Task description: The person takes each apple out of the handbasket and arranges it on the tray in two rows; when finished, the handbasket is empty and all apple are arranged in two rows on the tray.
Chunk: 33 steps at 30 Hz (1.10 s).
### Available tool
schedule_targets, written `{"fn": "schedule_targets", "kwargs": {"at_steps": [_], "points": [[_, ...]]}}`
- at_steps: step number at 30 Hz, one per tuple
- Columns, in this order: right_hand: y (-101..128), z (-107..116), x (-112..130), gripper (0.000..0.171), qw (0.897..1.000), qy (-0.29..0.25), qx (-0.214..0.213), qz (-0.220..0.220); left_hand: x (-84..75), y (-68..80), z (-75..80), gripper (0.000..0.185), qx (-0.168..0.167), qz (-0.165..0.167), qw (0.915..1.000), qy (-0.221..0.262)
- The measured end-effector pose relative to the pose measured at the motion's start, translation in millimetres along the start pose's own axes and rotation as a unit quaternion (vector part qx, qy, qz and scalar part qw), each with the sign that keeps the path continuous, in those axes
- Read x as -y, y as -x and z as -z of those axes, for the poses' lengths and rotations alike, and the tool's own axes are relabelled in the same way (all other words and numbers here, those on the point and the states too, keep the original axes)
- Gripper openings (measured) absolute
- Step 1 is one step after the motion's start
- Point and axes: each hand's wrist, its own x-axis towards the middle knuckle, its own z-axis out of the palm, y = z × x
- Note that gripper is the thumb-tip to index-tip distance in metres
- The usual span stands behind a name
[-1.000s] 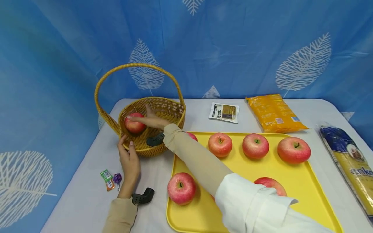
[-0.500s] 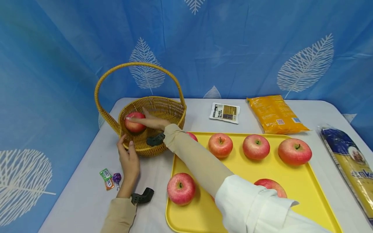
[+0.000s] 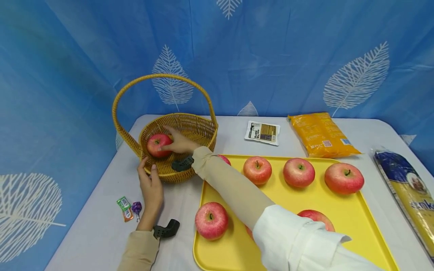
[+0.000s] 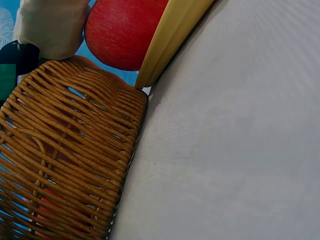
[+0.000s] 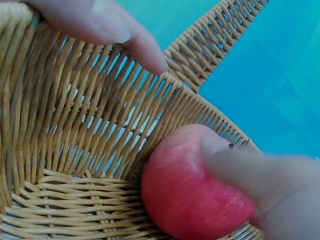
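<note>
A wicker basket [image 3: 184, 178] with a tall handle stands at the back left, and a red apple [image 3: 155, 143] lies inside it. My left hand [image 3: 151, 190] holds the basket's near-left rim; its fingertips show over the rim in the right wrist view. Inside the basket my right hand [image 3: 181, 142] is spread beside the apple. One digit [image 5: 235, 170] touches the apple's surface in the right wrist view, while another finger reaches beyond it in the head view. In the left wrist view the basket's woven side [image 4: 70, 145] fills the left part.
A yellow tray [image 3: 332, 214] with several red apples, one apple [image 3: 211, 221] at its left, lies beneath my right forearm. Behind it are a small white packet [image 3: 262, 132] and an orange bag [image 3: 323, 134]. A pasta bag [image 3: 407, 188] lies right; wrapped sweets [image 3: 125, 209] and a lollipop [image 3: 136, 207] lie left.
My right hand has drawn back slightly to the right across the apple. The apple has turned, so its stem now shows. My left hand stays at the basket rim.
</note>
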Motion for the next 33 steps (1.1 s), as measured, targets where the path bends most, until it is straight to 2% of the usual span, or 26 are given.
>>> {"fn": "schedule_targets", "kwargs": {"at_steps": [2, 7, 11, 14, 19, 25, 33], "points": [[-1, -1, -2, 0.085, 1.0, 0.017, 0.001, 0.015, 0.1, -0.1, 0.3, 0.042, 0.001, 0.001, 1.0, 0.0], [-2, -2, -5, 0.098, 0.999, 0.04, -0.002, 0.019, -1.2, 0.4, 0.9, 0.042, 0.002, 0.001, 1.0, -0.001], [-1, -2, -4, 0.103, 0.999, 0.053, -0.005, 0.007, -21.3, 5.5, 3.5, 0.041, 0.007, 0.007, 0.9999, 0.005], [1, -3, -1, 0.102, 0.998, 0.062, -0.002, 0.002, -23.5, 5.7, 4.0, 0.041, 0.009, 0.015, 0.9998, 0.007], [2, -2, 1, 0.095, 0.998, 0.063, 0.008, 0.01, -3.1, 0.0, 1.3, 0.041, 0.004, 0.005, 1.0, 0.001], [3, -1, 1, 0.084, 0.996, 0.07, 0.038, 0.027, -1.1, -1.8, -0.2, 0.041, -0.004, -0.005, 1.0, 0.004], [2, -2, -1, 0.075, 0.989, 0.081, 0.108, 0.065, -1.3, -2.0, 1.3, 0.042, 0.0, 0.001, 1.0, 0.002]]}}
